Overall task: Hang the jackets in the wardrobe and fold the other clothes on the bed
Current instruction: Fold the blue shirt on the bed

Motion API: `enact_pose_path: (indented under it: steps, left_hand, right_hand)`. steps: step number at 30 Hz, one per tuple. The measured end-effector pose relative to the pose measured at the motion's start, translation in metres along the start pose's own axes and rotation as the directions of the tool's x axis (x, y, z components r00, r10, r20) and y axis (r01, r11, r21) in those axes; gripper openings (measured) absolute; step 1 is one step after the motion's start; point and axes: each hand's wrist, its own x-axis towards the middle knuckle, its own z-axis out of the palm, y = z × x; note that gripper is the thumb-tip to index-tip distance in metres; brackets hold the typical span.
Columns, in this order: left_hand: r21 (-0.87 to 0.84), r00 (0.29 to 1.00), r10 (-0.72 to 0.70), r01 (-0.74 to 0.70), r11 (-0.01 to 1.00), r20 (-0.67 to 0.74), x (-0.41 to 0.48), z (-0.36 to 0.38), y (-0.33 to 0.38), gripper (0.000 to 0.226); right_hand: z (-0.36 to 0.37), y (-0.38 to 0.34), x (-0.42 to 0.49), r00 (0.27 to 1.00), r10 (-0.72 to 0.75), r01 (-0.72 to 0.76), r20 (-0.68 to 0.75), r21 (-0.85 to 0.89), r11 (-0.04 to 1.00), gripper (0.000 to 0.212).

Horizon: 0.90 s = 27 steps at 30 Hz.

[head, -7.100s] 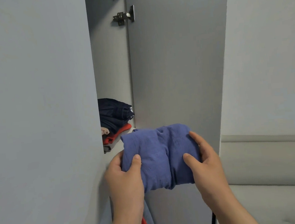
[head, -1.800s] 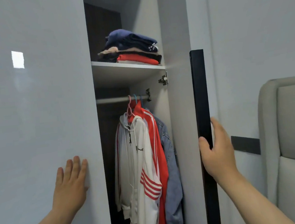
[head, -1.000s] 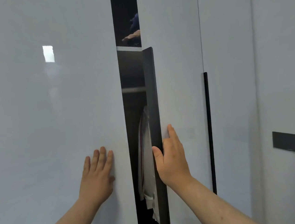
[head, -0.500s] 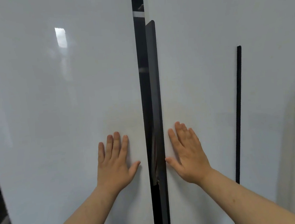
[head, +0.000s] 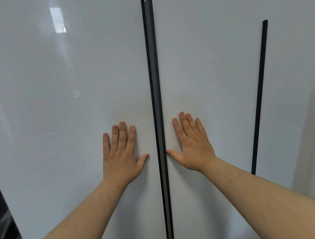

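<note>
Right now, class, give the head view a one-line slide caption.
Two flat palms: left hand on the left wardrobe door, right hand on the right wardrobe door, dark handle strip between them.

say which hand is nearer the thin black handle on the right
Right. The right hand lies left of the thin black handle; the left hand lies farther left.

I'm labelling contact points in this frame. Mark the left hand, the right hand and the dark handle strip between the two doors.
left hand (head: pixel 121 157): head view, back of the hand.
right hand (head: pixel 193 147): head view, back of the hand.
dark handle strip (head: pixel 154 72): head view, upper part of its face.
</note>
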Motion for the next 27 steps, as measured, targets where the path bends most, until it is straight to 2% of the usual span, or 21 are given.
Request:
enact_pose_path:
  steps: [9,22,27]
  left_hand:
    - [0.012,1.0,-0.011,0.012,1.0,-0.028,-0.002,0.0,0.001,0.11]
    - [-0.041,1.0,-0.03,0.03,0.999,-0.005,-0.005,0.0,0.007,0.107]
    - [-0.058,0.998,-0.041,0.044,0.997,0.047,-0.005,-0.008,0.011,0.105]
  right_hand:
    - [0.017,-0.01,0.001,0.996,0.078,-0.079,0.029,0.03,0.996,0.093]
    - [0.031,-0.012,-0.001,0.991,0.114,-0.116,0.075,0.017,0.993,0.093]
    - [0.028,-0.014,-0.003,0.987,0.118,-0.123,0.109,0.033,0.992,0.092]
